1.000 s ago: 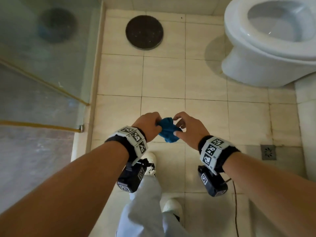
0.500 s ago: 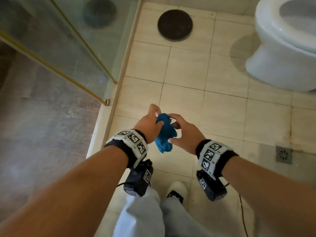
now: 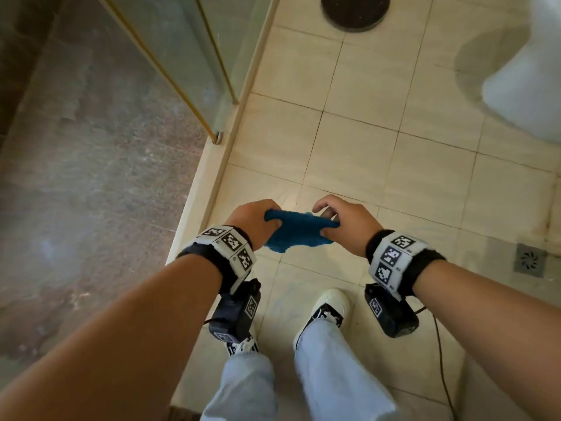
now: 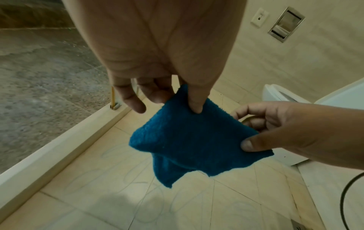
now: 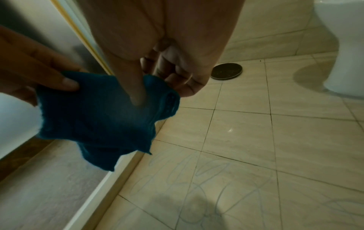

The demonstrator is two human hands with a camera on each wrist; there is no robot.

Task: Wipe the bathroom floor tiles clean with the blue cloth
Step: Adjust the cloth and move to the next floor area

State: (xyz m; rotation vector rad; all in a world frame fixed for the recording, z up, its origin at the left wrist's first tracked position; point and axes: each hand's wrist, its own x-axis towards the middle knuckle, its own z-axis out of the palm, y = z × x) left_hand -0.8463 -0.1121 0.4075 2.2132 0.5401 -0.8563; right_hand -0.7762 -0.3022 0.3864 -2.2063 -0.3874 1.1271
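Head view: I see my left hand (image 3: 253, 221) and right hand (image 3: 344, 224) pinching opposite ends of the blue cloth (image 3: 296, 233), stretched between them at frame centre above the floor tiles (image 3: 358, 153). Left wrist view: thumb and fingers pinch the cloth's upper corner (it hangs clear of the tiles). Right wrist view: my thumb presses the cloth against curled fingers, left of centre.

Toilet (image 3: 525, 95), floor drain (image 3: 529, 260), round cover (image 3: 353, 10)
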